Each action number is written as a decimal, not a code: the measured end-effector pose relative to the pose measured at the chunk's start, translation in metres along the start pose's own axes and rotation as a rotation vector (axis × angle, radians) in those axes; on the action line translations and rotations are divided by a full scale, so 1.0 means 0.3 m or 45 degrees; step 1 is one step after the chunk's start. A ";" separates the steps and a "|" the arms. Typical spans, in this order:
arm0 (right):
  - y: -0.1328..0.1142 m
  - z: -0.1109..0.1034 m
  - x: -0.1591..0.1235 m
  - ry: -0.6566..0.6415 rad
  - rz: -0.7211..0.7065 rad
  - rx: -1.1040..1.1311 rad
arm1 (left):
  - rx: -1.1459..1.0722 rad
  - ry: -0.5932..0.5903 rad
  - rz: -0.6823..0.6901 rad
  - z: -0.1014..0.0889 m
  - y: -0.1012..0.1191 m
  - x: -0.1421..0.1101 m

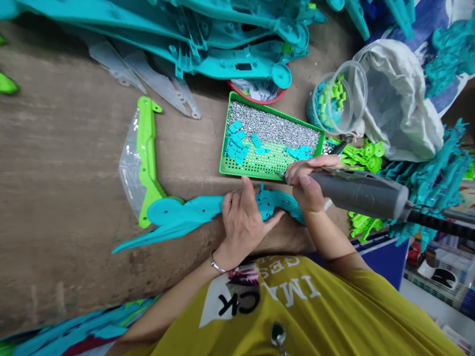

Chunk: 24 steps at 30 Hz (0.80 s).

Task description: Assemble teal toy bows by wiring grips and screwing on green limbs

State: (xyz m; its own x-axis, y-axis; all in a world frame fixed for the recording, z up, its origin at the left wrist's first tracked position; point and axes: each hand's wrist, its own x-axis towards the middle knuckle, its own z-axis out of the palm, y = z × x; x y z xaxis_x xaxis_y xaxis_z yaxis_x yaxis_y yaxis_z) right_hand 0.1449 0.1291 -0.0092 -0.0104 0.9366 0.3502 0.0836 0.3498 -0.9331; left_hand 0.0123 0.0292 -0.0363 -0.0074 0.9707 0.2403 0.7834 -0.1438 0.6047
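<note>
Between the green tray's near rim and the shirt, the left hand clasps the teal part; the right hand grips a gray power screwdriver. Tabletop stretches broadly leftward.

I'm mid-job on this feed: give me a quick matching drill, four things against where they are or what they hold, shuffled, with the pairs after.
1. Left hand
2. Right hand
3. Green tray
4. Clear tub

A. Has lime green pieces inside
B. Wrapped around the grey power tool
C. Has a spread of small silvery screws inside
D. Lies on the long teal part

Pairs: 1-D, 2-B, 3-C, 4-A
</note>
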 end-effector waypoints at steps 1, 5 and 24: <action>0.001 0.006 0.002 0.010 0.015 0.010 | -0.001 0.003 0.002 0.000 0.000 0.000; -0.015 0.019 0.008 0.029 0.054 0.029 | -0.007 -0.009 -0.011 0.000 -0.001 0.000; -0.189 -0.019 -0.032 -0.059 0.033 0.138 | -0.097 -0.471 0.142 -0.085 -0.035 0.031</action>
State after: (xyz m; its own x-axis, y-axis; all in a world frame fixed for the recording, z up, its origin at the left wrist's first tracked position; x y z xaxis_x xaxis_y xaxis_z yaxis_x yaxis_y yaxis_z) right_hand 0.1460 0.1003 0.0408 -0.0558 0.9445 0.3237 -0.0240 0.3228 -0.9462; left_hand -0.0118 0.0349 -0.0210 0.3106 0.9502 0.0259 0.7184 -0.2525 0.6481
